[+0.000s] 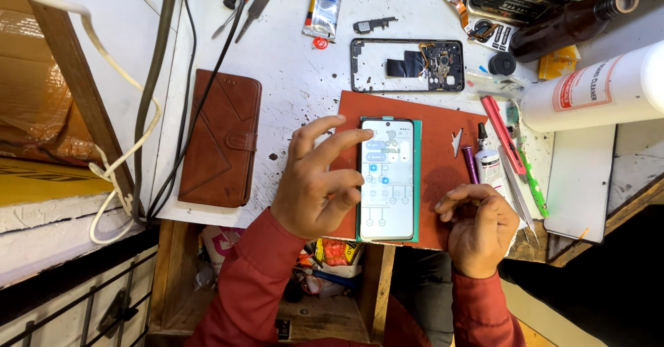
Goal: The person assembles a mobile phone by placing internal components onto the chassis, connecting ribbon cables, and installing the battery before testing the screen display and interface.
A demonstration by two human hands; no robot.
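1. Bare fingertips of the left hand [315, 181] reach over the lit screen of the slim smartphone in a teal-green case [387, 179]; the index finger stretches to the upper left part of the glass, seemingly touching it, while the other fingers curl loosely, spread and gripping nothing.
2. Its long axis runs near to far, and the phone lies just right of the left hand, which is the nearer of the two.
3. To the right of the phone, the right hand [477, 224] rests with fingers drawn together, tips pinched; whether it holds something small cannot be told.
4. Under the phone lies a rust-red rectangular work mat [443, 171] at the near edge of the scuffed white bench [290, 70].
5. Left of the mat sits a closed brown leather wallet case [221, 138].
6. Beyond the mat lies a stripped black phone frame with exposed parts [407, 65].
7. On the right are a small white glue bottle [488, 162], a red-handled tool [503, 134] and a large white cleaner bottle lying on its side [595, 91].
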